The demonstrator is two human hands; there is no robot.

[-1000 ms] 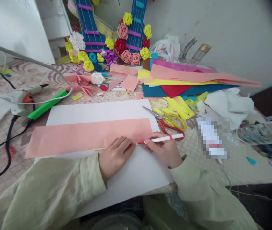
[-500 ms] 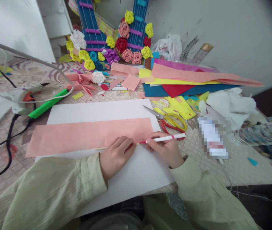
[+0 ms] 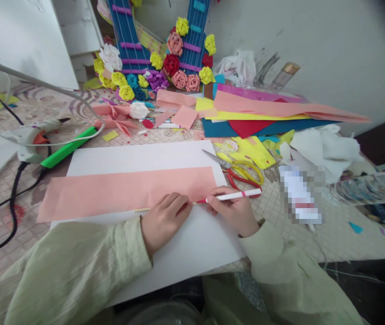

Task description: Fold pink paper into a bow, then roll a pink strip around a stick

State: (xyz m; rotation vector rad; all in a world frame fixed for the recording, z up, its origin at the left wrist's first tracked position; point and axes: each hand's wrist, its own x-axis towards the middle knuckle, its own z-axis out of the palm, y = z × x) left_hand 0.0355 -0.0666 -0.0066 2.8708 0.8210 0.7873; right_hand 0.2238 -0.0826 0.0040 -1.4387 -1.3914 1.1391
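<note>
A long salmon-pink paper strip (image 3: 111, 192) lies across a white board (image 3: 138, 155) on the table. A thin pale stick (image 3: 141, 210) runs along the strip's near edge. My left hand (image 3: 168, 219) rests over the stick, fingers bent together and pressing it down on the paper; the stick shows on both sides of the hand. In my right hand (image 3: 234, 210) is a white felt-tip pen (image 3: 234, 195), pinched near its red tip. That tip points left and meets the pink strip's near edge beside my left fingers.
Scissors (image 3: 234, 171) with red and yellow handles lie beyond my right hand. A glue gun (image 3: 34, 140) and a green bar (image 3: 70, 146) are at left. Coloured paper sheets (image 3: 263, 128), paper-flowered blue guitar shapes (image 3: 192, 49) and a clear bottle (image 3: 364, 189) stand or lie around.
Hardly anything differs. Both hands, the pen, the stick and the pink strip keep their places; the view shifts very slightly.
</note>
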